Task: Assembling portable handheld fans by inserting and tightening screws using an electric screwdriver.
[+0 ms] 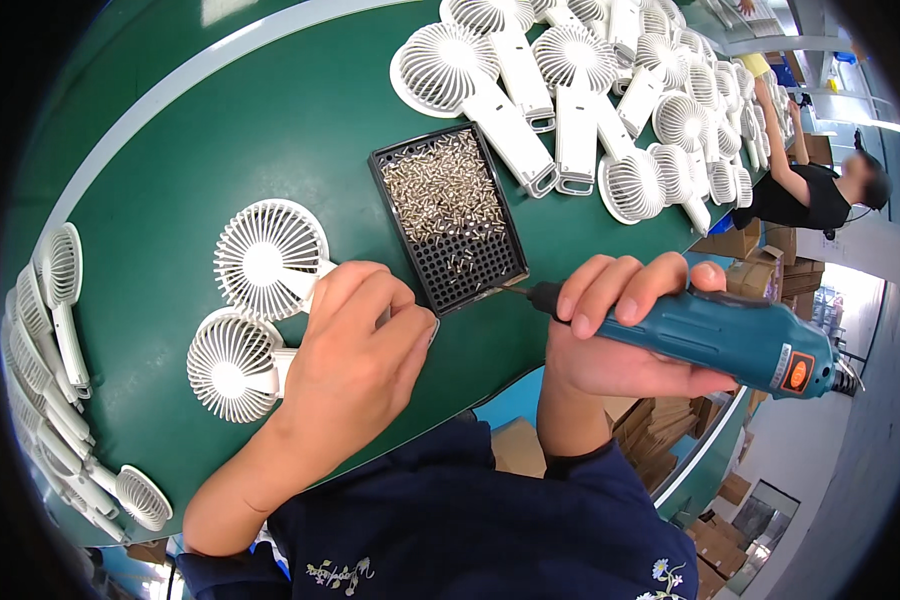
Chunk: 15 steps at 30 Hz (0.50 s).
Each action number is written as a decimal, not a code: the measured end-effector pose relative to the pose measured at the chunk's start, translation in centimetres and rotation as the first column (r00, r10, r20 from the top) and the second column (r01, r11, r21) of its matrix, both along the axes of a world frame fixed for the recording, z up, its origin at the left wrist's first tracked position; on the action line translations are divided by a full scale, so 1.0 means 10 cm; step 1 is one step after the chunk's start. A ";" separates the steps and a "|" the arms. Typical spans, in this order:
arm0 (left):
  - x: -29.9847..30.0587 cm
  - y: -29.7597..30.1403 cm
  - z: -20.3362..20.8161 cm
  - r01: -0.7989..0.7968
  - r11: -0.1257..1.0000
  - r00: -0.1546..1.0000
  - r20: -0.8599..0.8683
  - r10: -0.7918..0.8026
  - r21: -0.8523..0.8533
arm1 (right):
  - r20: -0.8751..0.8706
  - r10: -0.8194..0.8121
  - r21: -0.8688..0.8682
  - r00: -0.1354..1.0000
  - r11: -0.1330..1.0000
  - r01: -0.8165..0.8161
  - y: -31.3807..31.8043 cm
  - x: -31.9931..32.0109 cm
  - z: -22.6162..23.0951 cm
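My right hand [620, 330] is wrapped round a teal electric screwdriver [720, 335]. The screwdriver's thin bit points left, its tip at the lower right corner of a black perforated tray [440, 265]. Small silvery screws [445, 185] are heaped in the tray's far part, with a few loose near its lower end. Left of the tray, my left hand [360, 345] is closed over the handle area of two white handheld fans. The upper fan [263, 262] and the lower fan [232, 368] lie with round slatted heads leftward. My hand hides most of their handles.
Many white handheld fans [575, 60] crowd the green table [170, 170] at the far right. More fans [62, 300] line its left edge. Another person [805, 195] in black sits at the right, near cardboard boxes [730, 243].
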<state>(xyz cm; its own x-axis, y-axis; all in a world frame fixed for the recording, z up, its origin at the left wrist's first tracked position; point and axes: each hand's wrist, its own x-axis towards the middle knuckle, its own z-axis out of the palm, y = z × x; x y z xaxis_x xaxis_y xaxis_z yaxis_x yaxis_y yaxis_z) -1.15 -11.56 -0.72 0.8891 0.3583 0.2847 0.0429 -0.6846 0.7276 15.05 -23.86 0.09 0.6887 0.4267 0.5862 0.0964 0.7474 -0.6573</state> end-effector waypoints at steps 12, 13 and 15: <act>0.00 0.02 0.06 0.014 0.996 0.999 0.032 -0.011 -0.086 | -0.115 0.111 0.023 0.987 0.994 -0.109 -0.03 -0.19 0.22; 0.01 0.01 0.04 0.011 0.997 0.998 0.057 -0.006 -0.075 | -0.123 0.135 0.028 0.983 0.991 -0.133 -0.03 -0.22 0.25; 0.01 0.02 -0.02 0.022 0.998 0.996 0.084 -0.017 -0.066 | -0.109 0.168 0.017 0.980 0.986 -0.167 -0.01 -0.25 0.26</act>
<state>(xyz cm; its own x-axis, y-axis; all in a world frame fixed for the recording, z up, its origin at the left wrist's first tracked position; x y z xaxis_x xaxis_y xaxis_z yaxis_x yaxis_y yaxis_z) -1.04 -11.32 -0.88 0.8702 0.3618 0.3344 -0.0329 -0.6347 0.7721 12.51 -23.93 2.72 0.6680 0.5372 0.5150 -0.1033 0.7522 -0.6508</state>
